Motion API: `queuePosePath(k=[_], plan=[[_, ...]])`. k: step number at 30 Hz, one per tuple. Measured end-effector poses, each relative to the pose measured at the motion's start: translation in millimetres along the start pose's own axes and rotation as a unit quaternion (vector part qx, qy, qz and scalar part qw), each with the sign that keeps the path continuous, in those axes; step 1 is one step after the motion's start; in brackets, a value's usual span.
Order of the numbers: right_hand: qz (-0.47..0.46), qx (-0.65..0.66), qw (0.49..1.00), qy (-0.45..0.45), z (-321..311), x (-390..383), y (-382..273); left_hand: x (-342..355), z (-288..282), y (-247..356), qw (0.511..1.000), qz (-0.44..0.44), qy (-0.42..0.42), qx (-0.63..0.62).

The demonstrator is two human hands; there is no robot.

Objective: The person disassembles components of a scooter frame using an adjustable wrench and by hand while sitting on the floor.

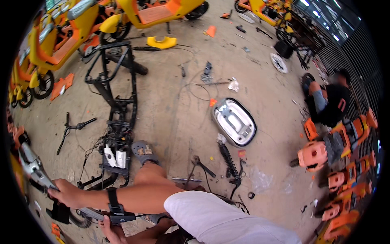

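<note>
At eight o'clock, the right hand (65,193) was curled round a grey part (34,167) — the left hand's (111,231) grip, at seven, I couldn't tell.

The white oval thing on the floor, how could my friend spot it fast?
Find the big black metal frame left of the picture's middle, then look to its right. There, just beyond a black spring, lies the white oval thing. Unlike the skinny spring, it is wide and whitish inside, with a dark rim.
</note>
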State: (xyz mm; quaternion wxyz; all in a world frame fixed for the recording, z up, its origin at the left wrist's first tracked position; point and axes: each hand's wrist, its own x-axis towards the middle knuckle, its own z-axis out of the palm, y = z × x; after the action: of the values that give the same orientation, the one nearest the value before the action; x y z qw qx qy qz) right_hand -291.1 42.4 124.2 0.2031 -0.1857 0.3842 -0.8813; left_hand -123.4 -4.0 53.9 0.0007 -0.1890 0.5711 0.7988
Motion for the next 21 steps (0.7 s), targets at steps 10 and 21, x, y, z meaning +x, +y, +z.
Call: queuePosePath(k=[10, 21], plan=[[0.032, 0.028, 0.999, 0.007, -10, -2, 2, 0, 15, 0, 0.998, -0.054, 0.017, -0.041], [-0.009, -0.161, 0.987, -0.013, 2, -23, 10, -5, 40, -10, 0.998, -0.024, 0.059, 0.03]])
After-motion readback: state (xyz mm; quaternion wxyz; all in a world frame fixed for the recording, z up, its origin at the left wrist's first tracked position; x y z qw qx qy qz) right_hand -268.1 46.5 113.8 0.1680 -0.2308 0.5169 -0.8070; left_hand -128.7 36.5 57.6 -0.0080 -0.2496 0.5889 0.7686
